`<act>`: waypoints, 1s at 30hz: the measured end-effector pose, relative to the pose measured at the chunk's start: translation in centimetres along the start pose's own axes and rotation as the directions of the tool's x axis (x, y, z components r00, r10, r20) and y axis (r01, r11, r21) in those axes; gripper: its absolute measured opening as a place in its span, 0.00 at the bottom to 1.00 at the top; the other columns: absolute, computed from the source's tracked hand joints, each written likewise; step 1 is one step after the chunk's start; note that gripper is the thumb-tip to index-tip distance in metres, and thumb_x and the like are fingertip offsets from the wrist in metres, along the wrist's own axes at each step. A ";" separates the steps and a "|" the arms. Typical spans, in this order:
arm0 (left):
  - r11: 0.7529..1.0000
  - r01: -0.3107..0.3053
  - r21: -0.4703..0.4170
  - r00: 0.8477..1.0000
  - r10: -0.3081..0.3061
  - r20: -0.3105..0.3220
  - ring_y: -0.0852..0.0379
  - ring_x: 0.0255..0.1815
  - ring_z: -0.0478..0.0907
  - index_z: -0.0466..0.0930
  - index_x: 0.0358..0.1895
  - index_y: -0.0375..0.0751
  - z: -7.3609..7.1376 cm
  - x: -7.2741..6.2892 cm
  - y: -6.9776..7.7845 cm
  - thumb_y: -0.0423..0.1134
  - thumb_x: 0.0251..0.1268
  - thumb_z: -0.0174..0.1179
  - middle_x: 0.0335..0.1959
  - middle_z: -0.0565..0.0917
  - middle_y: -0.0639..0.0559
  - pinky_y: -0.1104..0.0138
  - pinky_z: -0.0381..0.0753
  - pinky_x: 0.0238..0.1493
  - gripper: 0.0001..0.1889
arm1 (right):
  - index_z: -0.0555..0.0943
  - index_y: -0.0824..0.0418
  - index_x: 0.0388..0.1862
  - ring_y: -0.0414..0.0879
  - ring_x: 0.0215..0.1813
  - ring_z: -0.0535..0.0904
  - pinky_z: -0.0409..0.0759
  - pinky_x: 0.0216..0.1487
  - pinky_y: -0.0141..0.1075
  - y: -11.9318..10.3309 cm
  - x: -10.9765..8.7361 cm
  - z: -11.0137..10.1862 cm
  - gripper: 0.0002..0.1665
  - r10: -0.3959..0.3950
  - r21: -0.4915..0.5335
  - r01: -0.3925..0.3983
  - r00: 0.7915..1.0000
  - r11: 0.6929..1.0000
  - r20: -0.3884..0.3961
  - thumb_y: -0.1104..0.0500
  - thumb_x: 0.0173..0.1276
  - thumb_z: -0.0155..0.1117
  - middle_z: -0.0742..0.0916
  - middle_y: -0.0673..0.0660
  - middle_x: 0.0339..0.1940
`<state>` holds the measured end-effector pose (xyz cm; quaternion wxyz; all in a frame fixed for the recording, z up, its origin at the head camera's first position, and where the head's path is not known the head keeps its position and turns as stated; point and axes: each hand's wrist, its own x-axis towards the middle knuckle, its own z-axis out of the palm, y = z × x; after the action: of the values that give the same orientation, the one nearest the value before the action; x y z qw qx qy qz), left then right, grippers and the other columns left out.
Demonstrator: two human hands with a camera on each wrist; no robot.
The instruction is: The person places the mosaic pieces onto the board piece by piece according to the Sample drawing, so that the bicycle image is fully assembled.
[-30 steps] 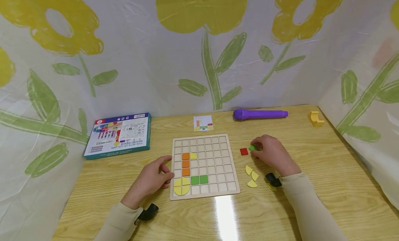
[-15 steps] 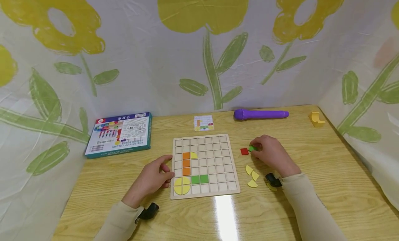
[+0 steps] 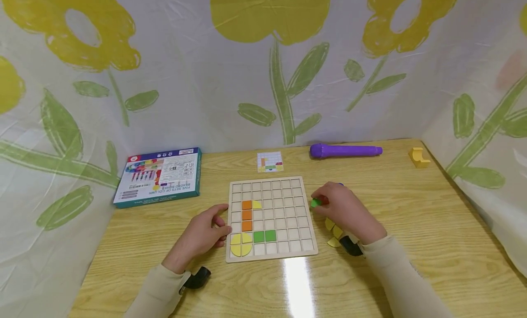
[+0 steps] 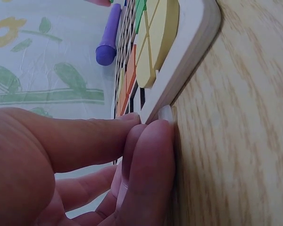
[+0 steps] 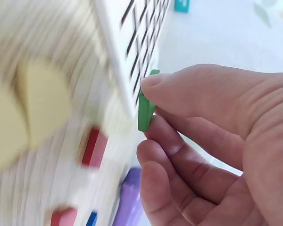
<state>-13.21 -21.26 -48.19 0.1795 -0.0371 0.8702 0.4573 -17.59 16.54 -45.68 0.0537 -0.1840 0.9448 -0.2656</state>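
Note:
My left hand (image 3: 199, 235) pinches the left rim of a wooden grid board (image 3: 282, 211), the thumb on top in the left wrist view. Set in the board are orange square tiles (image 3: 247, 215) in a column, a yellow quarter-circle (image 3: 257, 204) beside the top one, a yellow circle of quarter pieces (image 3: 235, 250) and two green squares (image 3: 258, 236). Just off the board's right edge, my right hand (image 3: 343, 210) holds a green tile (image 5: 145, 113) between thumb and fingers. Under that hand lie loose yellow quarter-circles (image 3: 332, 241) and a red tile (image 5: 94, 147), partly hidden in the head view.
A pattern card (image 3: 270, 162) lies behind the board. A purple microphone-shaped object (image 3: 346, 150) lies at the back, with a yellow holder-like block (image 3: 419, 157) to its right. At the left is a flat toy box (image 3: 158, 177). A blue piece (image 5: 91, 219) shows beyond the right hand.
My right hand has moved left with the green tile, from beyond the red tile to the board's right edge. It now covers the red tile. The left hand stays at the rim.

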 end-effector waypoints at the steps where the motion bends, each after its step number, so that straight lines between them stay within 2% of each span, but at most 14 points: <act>1: 1.000 0.001 0.000 1.000 -0.001 0.000 0.53 0.30 0.81 0.68 0.81 0.46 0.0 0.0 0.0 0.34 0.76 0.68 0.45 0.81 0.45 0.65 0.84 0.32 0.34 | 0.90 0.63 0.54 0.48 0.45 0.82 0.85 0.51 0.44 -0.4 -0.1 0.2 0.14 -0.013 -0.007 0.013 1.000 1.000 0.005 0.62 0.70 0.76 0.89 0.54 0.45; 9: 1.000 0.005 0.007 1.000 -0.005 -0.003 0.54 0.31 0.81 0.68 0.81 0.46 -0.1 -0.1 0.1 0.34 0.76 0.68 0.45 0.80 0.45 0.65 0.85 0.32 0.34 | 0.91 0.61 0.50 0.45 0.47 0.83 0.87 0.53 0.40 -3.7 -0.5 2.7 0.13 -0.147 -0.062 0.148 0.989 0.987 0.030 0.63 0.67 0.80 0.89 0.51 0.46; 14: 1.000 -0.006 -0.006 1.000 0.006 0.002 0.53 0.30 0.81 0.68 0.81 0.45 0.0 -0.1 0.1 0.33 0.76 0.68 0.45 0.80 0.44 0.65 0.85 0.32 0.34 | 0.92 0.58 0.50 0.42 0.48 0.82 0.87 0.53 0.37 -5.3 -0.9 4.2 0.13 -0.188 -0.070 0.192 0.980 0.979 0.065 0.60 0.67 0.81 0.89 0.49 0.46; 24: 1.000 -0.013 0.005 1.000 0.013 0.003 0.53 0.29 0.81 0.68 0.81 0.44 -0.1 -0.1 0.2 0.34 0.76 0.68 0.45 0.81 0.44 0.65 0.85 0.32 0.34 | 0.93 0.57 0.48 0.40 0.44 0.81 0.84 0.47 0.34 -6.2 -1.4 5.6 0.12 -0.298 -0.109 0.303 0.952 0.947 0.065 0.65 0.65 0.79 0.87 0.49 0.40; 30: 1.000 -0.015 -0.003 1.000 0.015 0.004 0.53 0.30 0.81 0.68 0.81 0.44 -0.1 -0.1 0.2 0.33 0.75 0.68 0.44 0.81 0.44 0.65 0.85 0.32 0.34 | 0.93 0.57 0.48 0.42 0.47 0.83 0.86 0.51 0.36 -6.3 -1.4 5.9 0.13 -0.310 -0.126 0.317 0.948 0.940 0.072 0.65 0.65 0.79 0.87 0.49 0.42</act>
<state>-13.21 -21.23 -47.92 0.1776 -0.0299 0.8695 0.4599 -13.10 9.25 -47.37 0.0222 -0.3423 0.9176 -0.2010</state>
